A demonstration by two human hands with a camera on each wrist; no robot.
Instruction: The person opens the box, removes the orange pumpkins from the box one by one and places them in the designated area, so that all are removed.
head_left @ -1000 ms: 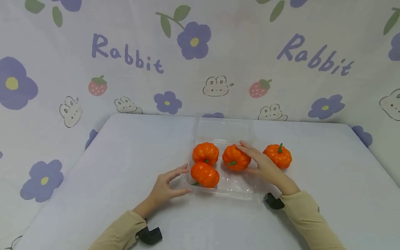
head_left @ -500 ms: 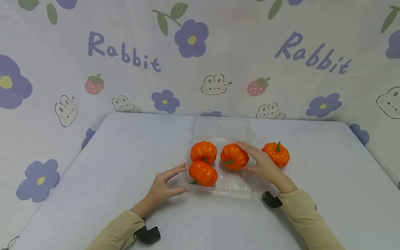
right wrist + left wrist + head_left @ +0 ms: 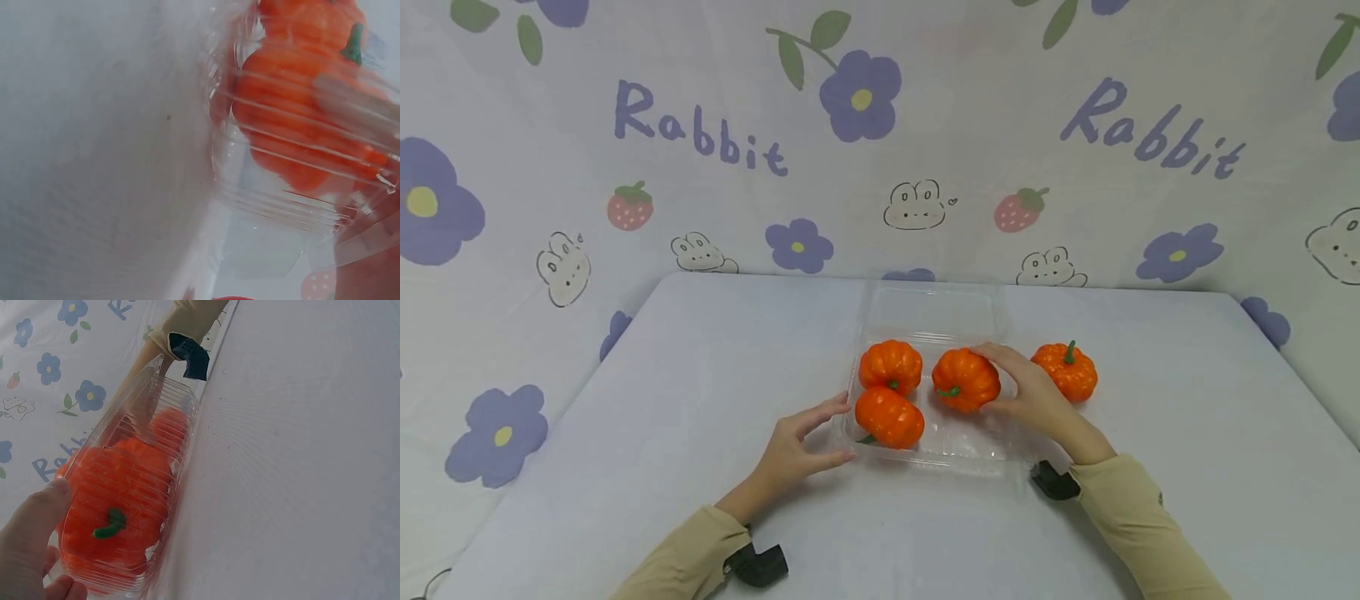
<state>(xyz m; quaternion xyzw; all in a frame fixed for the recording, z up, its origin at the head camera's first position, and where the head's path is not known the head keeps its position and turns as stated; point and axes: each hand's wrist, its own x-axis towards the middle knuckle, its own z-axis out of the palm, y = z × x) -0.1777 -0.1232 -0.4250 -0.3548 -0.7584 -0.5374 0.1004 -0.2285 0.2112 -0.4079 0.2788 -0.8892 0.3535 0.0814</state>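
Observation:
In the head view a clear plastic clamshell box [image 3: 958, 457] lies with its lid raised at the back. Two small orange pumpkins fill its left side, a back one [image 3: 890, 367] and a tilted front one [image 3: 891, 419]. My right hand [image 3: 1037, 404] reaches over the right wall and grips a third pumpkin [image 3: 966, 380] in the back right part, its green stem facing front left. At the left wall my left hand [image 3: 790, 446] has thumb and fingers spread against the box. Through the ribbed wall, the left wrist view shows a green stem [image 3: 110, 526].
Another orange pumpkin [image 3: 1067, 372] stands on the white table [image 3: 940, 533] just right of the box, partly behind my right hand. The clear lid [image 3: 934, 308] extends toward the patterned cloth backdrop [image 3: 820, 175]. Black wrist mounts [image 3: 758, 567] sit under both sleeves.
The fingers of my right hand have shifted slightly on the pumpkin, which has barely moved within the box. My left hand keeps its place at the left wall.

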